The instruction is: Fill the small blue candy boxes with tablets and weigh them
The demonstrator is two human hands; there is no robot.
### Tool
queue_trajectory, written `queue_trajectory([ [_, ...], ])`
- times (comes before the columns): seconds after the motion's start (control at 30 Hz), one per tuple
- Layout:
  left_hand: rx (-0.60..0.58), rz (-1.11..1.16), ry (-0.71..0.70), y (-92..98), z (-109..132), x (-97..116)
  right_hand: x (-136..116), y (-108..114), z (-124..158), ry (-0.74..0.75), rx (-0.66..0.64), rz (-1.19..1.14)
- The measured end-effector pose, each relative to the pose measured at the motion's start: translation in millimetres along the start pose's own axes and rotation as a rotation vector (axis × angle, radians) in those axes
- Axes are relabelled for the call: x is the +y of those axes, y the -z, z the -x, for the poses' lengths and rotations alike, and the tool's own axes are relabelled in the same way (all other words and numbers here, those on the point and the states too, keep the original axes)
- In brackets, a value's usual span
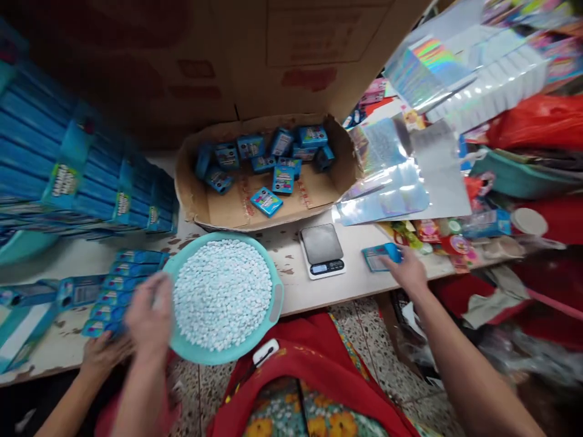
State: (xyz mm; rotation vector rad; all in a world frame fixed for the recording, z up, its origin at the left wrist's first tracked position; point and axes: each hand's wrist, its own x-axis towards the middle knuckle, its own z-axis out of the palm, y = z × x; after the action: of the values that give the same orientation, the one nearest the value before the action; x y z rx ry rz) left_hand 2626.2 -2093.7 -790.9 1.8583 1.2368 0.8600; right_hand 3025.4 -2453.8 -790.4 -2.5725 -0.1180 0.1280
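My left hand [152, 315], smeared by motion, is at the left rim of a turquoise basin [276, 303]; I cannot make out its fingers. Small white tablets [221, 297] fill the basin. At the right, my right hand [410, 270] has its fingers closed on a small blue box [377, 258] at the table's front edge. Between the basin and that box sits a digital scale [322, 249] with nothing on its grey plate. Behind them, a cut-down cardboard tray [319, 193] contains several small blue boxes [283, 179].
A co-worker's hand [102, 352] touches a row of blue boxes [121, 282] at the left. Tall stacks of blue packs [68, 164] stand behind. A large carton [218, 60] rises at the back. Shiny plastic sheets [392, 176] and mixed packets [428, 230] lie at the right.
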Motion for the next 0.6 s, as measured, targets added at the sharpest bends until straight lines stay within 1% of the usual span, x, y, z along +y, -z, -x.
queue_trajectory([
  [0.03, -0.049, -0.015, -0.021, -6.5, 9, 5, -8, 3, 3, -0.058, -0.01, -0.127],
  [0.07, -0.121, -0.007, -0.044, -18.9, 18, 13, -19, 6, 9, -0.117, -0.032, -0.31],
  [0.1, -0.216, 0.029, -0.064, -35.4, 27, 26, -31, 8, 19, -0.166, -0.108, -0.523],
  [0.13, -0.33, 0.092, -0.075, -53.9, 35, 40, -46, 8, 32, -0.205, -0.266, -0.706],
  [0.2, -0.565, 0.251, -0.069, -88.6, 46, 74, -76, -2, 62, -0.301, -0.484, -0.965],
  [0.23, -0.671, 0.322, -0.065, -101.9, 48, 90, -89, -11, 77, -0.347, -0.556, -1.068],
  [0.27, -0.764, 0.379, -0.075, -111.8, 48, 103, -101, -21, 91, -0.401, -0.619, -1.147],
  [0.3, -0.829, 0.423, -0.102, -118.2, 46, 113, -111, -31, 103, -0.457, -0.671, -1.203],
  [0.37, -0.877, 0.492, -0.14, -122.7, 41, 123, -124, -49, 123, -0.529, -0.749, -1.272],
  [0.4, -0.883, 0.528, -0.126, -122.1, 39, 124, -128, -56, 131, -0.531, -0.767, -1.293],
  [0.43, -0.882, 0.564, -0.08, -120.3, 38, 123, -130, -62, 138, -0.505, -0.775, -1.308],
  [0.5, -0.805, 0.61, 0.094, -115.1, 40, 119, -131, -71, 148, -0.387, -0.793, -1.295],
  [0.57, -0.685, 0.588, 0.255, -108.6, 44, 116, -131, -75, 152, -0.228, -0.828, -1.181],
  [0.6, -0.649, 0.554, 0.295, -104.6, 45, 115, -132, -75, 153, -0.145, -0.837, -1.109],
])
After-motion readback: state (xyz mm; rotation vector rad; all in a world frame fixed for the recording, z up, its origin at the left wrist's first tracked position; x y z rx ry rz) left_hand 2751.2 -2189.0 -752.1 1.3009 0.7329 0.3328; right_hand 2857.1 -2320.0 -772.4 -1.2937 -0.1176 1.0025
